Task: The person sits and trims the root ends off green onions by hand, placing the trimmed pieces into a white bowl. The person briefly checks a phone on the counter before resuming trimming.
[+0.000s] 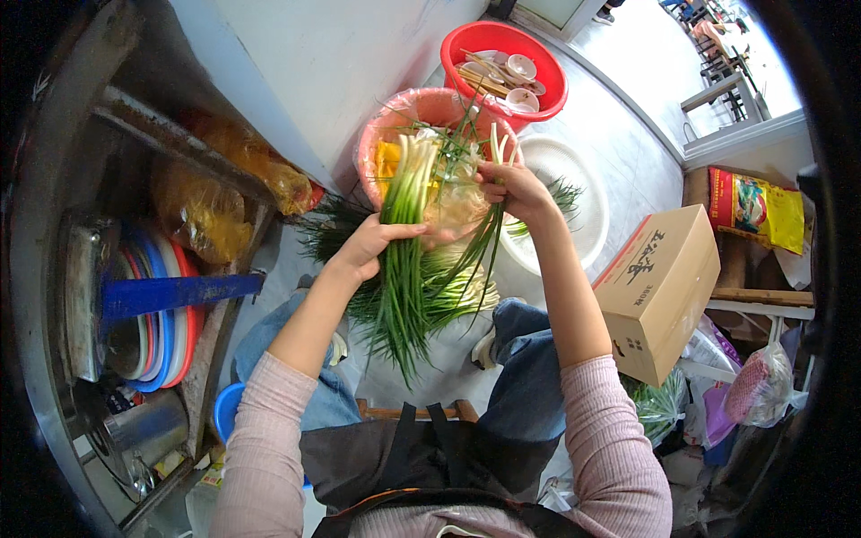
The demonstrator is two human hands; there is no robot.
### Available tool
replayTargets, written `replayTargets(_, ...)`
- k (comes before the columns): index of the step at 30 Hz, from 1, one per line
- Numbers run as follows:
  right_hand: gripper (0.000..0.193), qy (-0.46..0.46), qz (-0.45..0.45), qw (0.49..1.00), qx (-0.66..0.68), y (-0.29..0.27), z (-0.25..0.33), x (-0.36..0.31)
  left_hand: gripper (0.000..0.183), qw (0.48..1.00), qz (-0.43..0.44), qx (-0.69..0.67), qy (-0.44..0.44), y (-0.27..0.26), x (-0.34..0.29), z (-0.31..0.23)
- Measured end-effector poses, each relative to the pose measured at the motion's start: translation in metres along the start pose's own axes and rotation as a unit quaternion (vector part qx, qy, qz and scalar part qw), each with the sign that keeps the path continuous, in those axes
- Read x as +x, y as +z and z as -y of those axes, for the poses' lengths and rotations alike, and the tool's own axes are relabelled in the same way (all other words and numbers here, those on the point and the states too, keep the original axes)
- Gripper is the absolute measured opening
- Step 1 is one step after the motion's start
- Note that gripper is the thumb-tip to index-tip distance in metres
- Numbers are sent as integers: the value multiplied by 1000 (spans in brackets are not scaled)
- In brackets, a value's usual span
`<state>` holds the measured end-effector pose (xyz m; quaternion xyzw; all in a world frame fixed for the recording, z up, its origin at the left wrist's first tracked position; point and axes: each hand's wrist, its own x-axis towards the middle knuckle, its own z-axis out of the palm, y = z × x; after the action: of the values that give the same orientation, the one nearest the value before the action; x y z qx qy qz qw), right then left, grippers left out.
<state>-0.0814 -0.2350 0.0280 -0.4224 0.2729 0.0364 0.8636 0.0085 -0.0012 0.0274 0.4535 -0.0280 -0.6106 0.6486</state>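
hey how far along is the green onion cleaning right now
Partly done, it seems. The left hand grips a gathered bunch of green onions; the right hand holds a few stalks. Trimmings sit in the pink lined bucket. A pile on the floor looks left.

Bunch of green onions (pixel 405 260) held upright-ish in left hand (pixel 369 247), white ends up, green tips hanging; right hand (pixel 511 186) pinches a few separate stalks (pixel 484 242).
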Motion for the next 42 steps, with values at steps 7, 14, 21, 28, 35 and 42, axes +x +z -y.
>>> replayTargets(7, 11, 8, -71, 997, -34, 13, -17, 9, 31, 999, 27, 31, 18, 5, -4, -8)
replayTargets(14, 9, -36, -63, 995, -69, 20, -23, 12, 26, 999, -21, 18, 17, 0, -1, -2)
replayTargets(21, 25, -93, -145, 940, -294, 1, -17, 20, 24, 999, -39, 14, 5, -15, -1, -3)
replayTargets(28, 28, -102, -243, 875, -406, 2, -34, 29, 16, 996, -85, -36, 13, -23, 2, 0)
replayTargets(35, 28, -24, -31, 967, -250, 41, -54, 18, 23, 995, -81, -36, 41, -10, 7, 5)
replayTargets(42, 17, 16, -65, 992, -103, 44, -57, 22, 30, 996, -86, -32, 12, -11, 8, 5)
